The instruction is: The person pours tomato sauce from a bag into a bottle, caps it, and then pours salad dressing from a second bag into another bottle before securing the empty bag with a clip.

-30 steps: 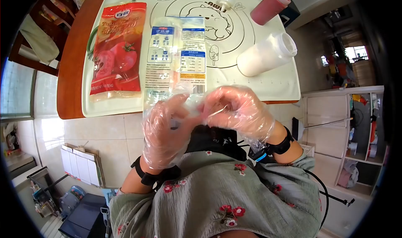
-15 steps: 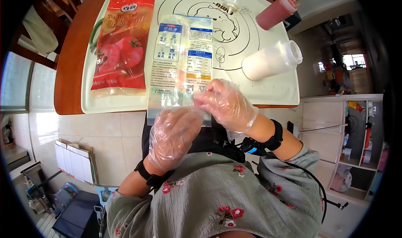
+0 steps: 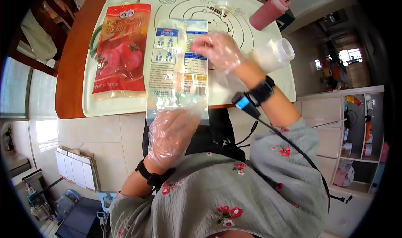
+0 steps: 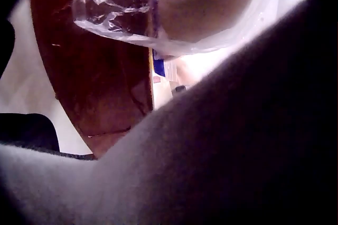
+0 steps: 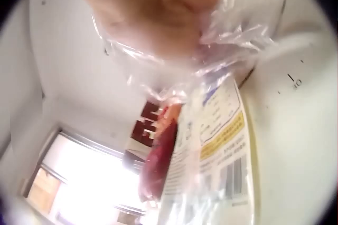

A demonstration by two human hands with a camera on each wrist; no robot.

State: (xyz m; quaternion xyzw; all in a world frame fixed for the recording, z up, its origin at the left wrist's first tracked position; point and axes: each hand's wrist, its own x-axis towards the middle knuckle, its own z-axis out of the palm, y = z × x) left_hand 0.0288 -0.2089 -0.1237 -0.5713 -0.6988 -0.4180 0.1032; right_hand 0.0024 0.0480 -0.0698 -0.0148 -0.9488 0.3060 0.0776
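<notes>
Both hands wear clear plastic gloves. A flat salad dressing pouch (image 3: 165, 81) with blue and white print lies on the mat, its lower end past the table edge. My left hand (image 3: 173, 133) grips that lower end, fingers curled over it; the thumb is hidden. Over the pouch's upper right side is my right hand (image 3: 220, 49), its fingers loosely bent and holding nothing visible. In the right wrist view the pouch (image 5: 222, 156) stretches away below the gloved hand (image 5: 163, 14). Left of it lies a red tomato ketchup pouch (image 3: 121, 53).
An uncapped squeeze bottle with white contents (image 3: 268, 55) lies behind my right wrist. A red sauce bottle (image 3: 268, 14) stands at the back right, and a white nozzle cap (image 3: 222, 7) on the printed mat (image 3: 247, 97). The wooden table edge (image 3: 69, 83) shows at left.
My right hand has left the pouch's lower end, where both hands were close together, and moved up over its upper right part. My left hand stays at the lower end.
</notes>
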